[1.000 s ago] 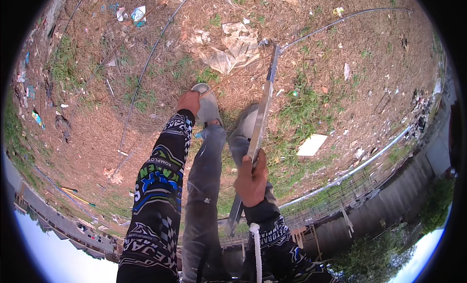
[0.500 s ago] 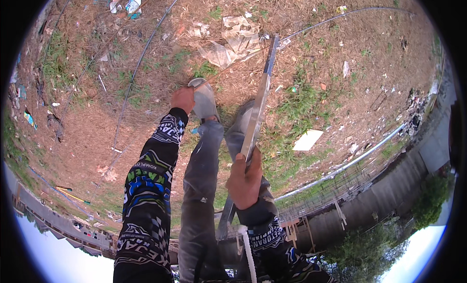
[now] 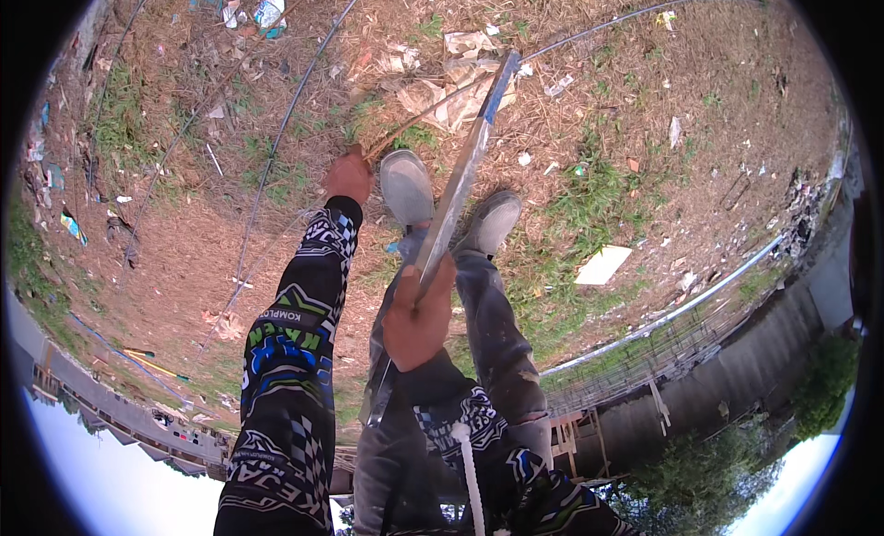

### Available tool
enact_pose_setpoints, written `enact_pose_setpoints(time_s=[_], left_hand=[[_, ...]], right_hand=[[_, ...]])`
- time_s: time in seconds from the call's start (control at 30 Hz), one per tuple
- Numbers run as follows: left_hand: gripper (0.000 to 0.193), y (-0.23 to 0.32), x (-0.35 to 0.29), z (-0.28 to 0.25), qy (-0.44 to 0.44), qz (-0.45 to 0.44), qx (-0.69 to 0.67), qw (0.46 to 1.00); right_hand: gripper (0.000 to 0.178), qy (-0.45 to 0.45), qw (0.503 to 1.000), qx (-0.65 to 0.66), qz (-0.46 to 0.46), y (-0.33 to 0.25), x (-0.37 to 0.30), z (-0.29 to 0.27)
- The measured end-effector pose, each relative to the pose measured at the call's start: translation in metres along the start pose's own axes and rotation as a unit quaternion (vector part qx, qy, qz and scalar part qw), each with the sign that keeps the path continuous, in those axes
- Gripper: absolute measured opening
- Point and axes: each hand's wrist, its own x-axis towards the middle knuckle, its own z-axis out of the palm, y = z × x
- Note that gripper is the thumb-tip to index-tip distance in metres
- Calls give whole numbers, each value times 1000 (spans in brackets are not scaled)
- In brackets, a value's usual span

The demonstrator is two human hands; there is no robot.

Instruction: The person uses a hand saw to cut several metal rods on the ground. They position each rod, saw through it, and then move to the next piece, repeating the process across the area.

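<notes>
My left hand (image 3: 349,176) is closed low over the dry ground, beside my left shoe. From its fingers a thin brownish rod (image 3: 419,118) runs up and to the right, passing behind the metal bar. My right hand (image 3: 416,317) is wrapped round a long, straight, narrow metal bar (image 3: 451,202), grey with a blue patch near its far end. The bar slants up and to the right between my shoes, crossing in front of the rod. Its lower end continues behind my right wrist, over my trouser leg.
Crumpled beige sheeting (image 3: 451,99) lies just ahead. Long dark rods (image 3: 290,122) cross the ground at the left. A pale flat panel (image 3: 603,265) lies on the right, before a long light pipe (image 3: 677,308) and wire mesh. Scattered litter and grass surround me.
My right hand has moved left with the metal bar, which now crosses nearer my left leg. My right shoe has come into fuller view. The left hand stays low, closed by the rod.
</notes>
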Motion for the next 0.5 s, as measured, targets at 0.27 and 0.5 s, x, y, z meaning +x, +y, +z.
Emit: enact_pose_setpoints(time_s=[0.27,0.5], left_hand=[[43,78,-85,-101,-380,-104,-581,712],[45,59,-97,-99,-365,-16,-512,777]], right_hand=[[53,7,989,19,147,-10,2,33],[54,-14,987,2,161,9,-3,55]])
